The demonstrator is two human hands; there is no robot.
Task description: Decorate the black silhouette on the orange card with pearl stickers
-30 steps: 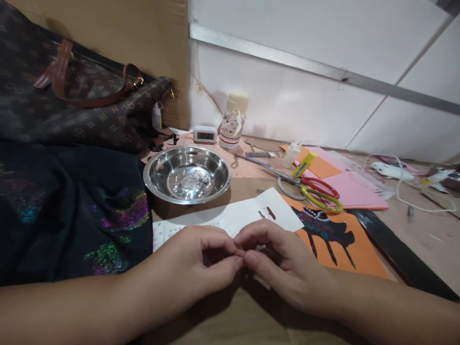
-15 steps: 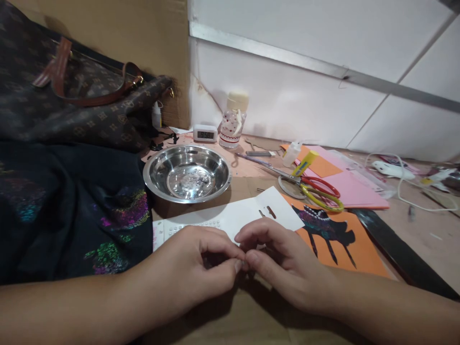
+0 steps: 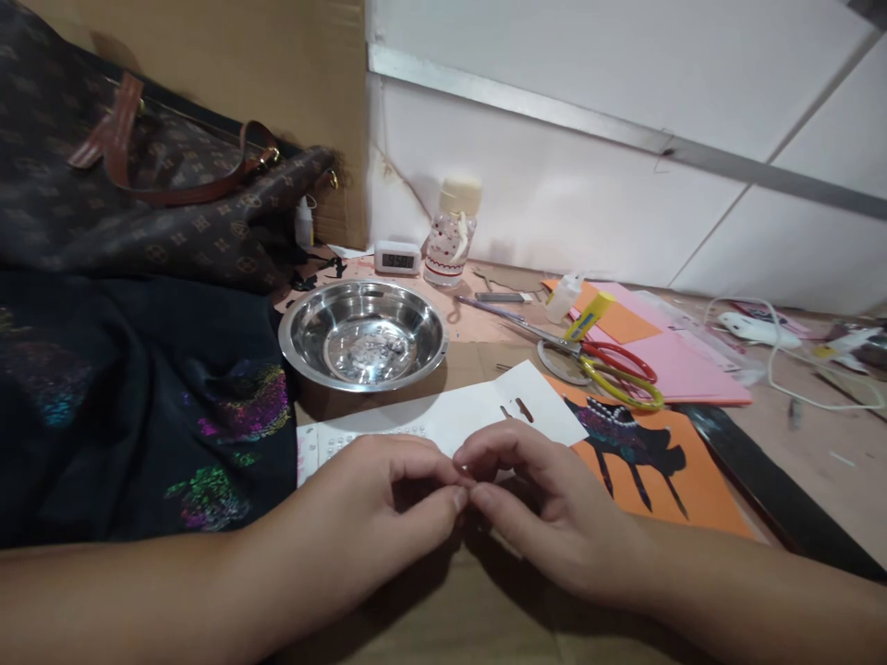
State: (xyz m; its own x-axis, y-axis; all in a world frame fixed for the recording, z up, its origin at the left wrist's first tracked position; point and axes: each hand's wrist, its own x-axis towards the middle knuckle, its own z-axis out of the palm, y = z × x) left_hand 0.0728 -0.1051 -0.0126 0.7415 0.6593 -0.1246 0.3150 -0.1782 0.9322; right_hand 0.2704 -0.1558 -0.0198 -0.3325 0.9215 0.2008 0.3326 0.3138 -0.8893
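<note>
My left hand (image 3: 398, 508) and my right hand (image 3: 547, 508) meet at the fingertips above the brown work surface. Each hand is closed in a pinch. Something tiny may sit between the fingertips, but it is too small and too covered to name. Just behind the hands lies a white card (image 3: 457, 406) with rows of small clear rhinestones (image 3: 339, 441) at its left end, partly hidden by my left hand. To the right of my right hand is an orange sheet (image 3: 699, 480) bearing a black glittery cut-out (image 3: 637, 443) trimmed with white beads.
A shiny metal bowl (image 3: 364, 379) stands behind the card. Scissors (image 3: 620, 369), a yellow glue stick (image 3: 590, 316) and a small bottle (image 3: 565, 297) lie near pink paper (image 3: 699, 369). Dark fabric (image 3: 139, 416) and a brown handbag (image 3: 173, 222) fill the left; a digital clock (image 3: 397, 259) stands behind.
Both hands stay in nearly the same place. The fingertips have shifted slightly against each other, and the view has moved a little.
</note>
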